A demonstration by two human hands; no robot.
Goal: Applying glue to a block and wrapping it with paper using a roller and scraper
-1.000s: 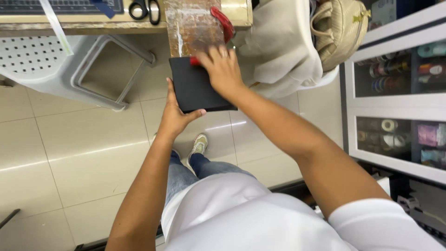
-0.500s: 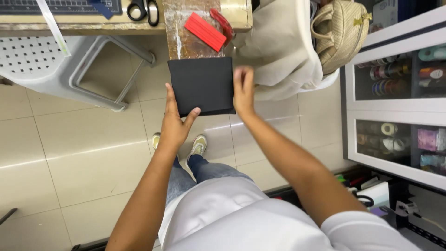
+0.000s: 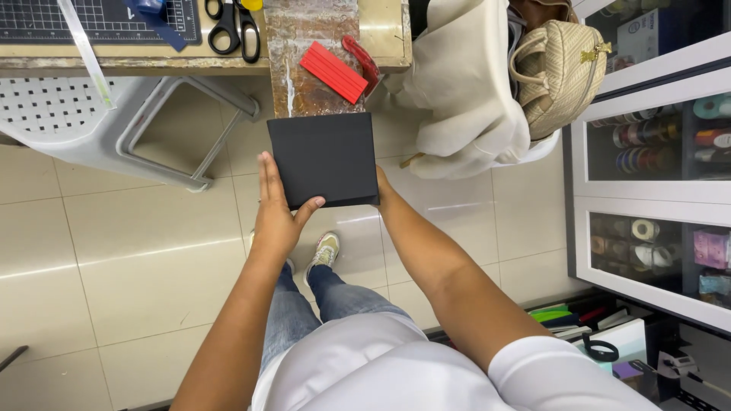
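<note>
Two hands, black square sheet (image 3: 324, 158) between (held level), above floor (image 3: 114, 251)

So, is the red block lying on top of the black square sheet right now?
No, the red block lies on the table, apart from the black square sheet held by both hands.

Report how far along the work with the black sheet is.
Looks done: the black sheet is off the table, clear of the red block. In hand: left hand holds its lower left edge, thumb on top; right hand is mostly hidden behind its right edge. Left: nothing visibly cut or folded; scissors lie untouched.
</note>
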